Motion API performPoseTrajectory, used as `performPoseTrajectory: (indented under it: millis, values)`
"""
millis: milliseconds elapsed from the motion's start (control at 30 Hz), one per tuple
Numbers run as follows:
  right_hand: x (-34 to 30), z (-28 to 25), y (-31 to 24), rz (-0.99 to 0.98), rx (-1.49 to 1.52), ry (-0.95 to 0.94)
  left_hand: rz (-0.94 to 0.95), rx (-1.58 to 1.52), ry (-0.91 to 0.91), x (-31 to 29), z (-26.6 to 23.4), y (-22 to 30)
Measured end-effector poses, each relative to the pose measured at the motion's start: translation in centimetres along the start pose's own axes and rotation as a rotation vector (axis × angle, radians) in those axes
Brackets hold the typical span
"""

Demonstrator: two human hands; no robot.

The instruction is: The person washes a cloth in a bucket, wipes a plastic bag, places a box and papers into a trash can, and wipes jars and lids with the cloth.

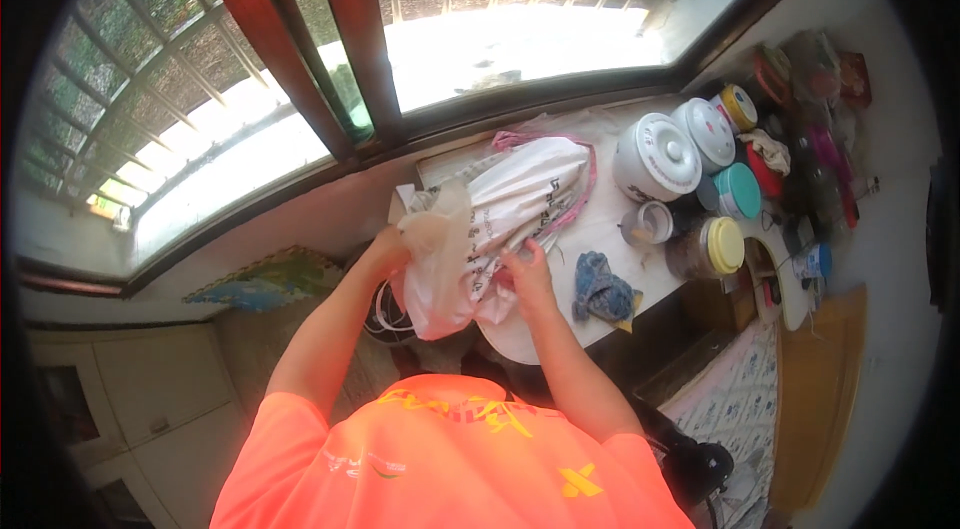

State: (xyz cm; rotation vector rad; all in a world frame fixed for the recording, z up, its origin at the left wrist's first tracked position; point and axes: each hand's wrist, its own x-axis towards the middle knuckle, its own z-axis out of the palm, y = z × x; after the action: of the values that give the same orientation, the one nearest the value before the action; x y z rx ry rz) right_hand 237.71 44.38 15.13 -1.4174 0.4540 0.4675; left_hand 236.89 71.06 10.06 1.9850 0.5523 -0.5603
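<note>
White cloth bag: it lies aslant across the near left part of the white table (555,337), dark print and pink trim showing; its far end rests near the window (520,44), while its bunched near end reaches the table's edge.
Translucent plastic bag (440,229): crumpled over the left side of the white cloth bag (530,179).
Left hand (390,251): at the plastic's left edge, fingertips hidden; whether they pinch it, one cannot tell.
Right hand (528,271): on the cloth folds, thumb and fingers somewhat apart; a firm pinch cannot be confirmed.
Step in hand: judging by the two-sided hold, the person is handling and arranging the limp bags.
Next move: it calls for a sure grip on each layer, so that plastic and cloth do not slide apart.
Right of the bag: a blue cloth (602,289) lies near the right hand, with a white lidded canister (658,159) and a yellow-lidded jar (715,247) beyond.
</note>
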Motion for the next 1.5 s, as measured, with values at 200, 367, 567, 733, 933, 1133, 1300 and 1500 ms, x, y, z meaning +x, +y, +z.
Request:
performPoseTrajectory:
  millis: [200, 367, 567, 733, 933, 1133, 1300, 1500]
  values:
    - [-2.0, 0.3, 3.0, 0.026, 0.114, -0.03, 0.044, -0.531, -0.058, -2.6, 2.7, -1.9]
    - [-5.4, -1.0, 0.8, -0.001, 0.176, 0.246, -0.073, -0.421, -0.126, -4.9, 1.1, -0.7]
    - [-9.0, -1.2, -5.3, -0.462, 0.372, 0.203, 0.104, -0.202, -0.134, -4.8, 1.1, -0.6]
    - [-17.1, 5.6, -6.2, -0.669, -0.155, -0.468, 0.075, -0.014, -0.093, -4.3, 1.4, 0.4]
    - [-16.2, 6.3, -2.7, -0.542, -0.734, -0.313, 0.122, -0.057, -0.028, -2.0, 2.2, -2.1]
    - [-10.2, -0.9, -2.2, -0.701, -0.834, 0.039, -0.026, 0.009, -0.077, -4.6, 0.3, 0.9]
    - [-4.8, -5.1, -4.0, -0.766, -0.862, 0.282, 0.091, 0.328, -0.163, -3.8, -2.1, 1.2]
    - [5.4, -7.9, -3.1, -0.31, -0.594, 0.251, 0.302, 0.297, -0.249, -0.7, -4.2, 2.3]
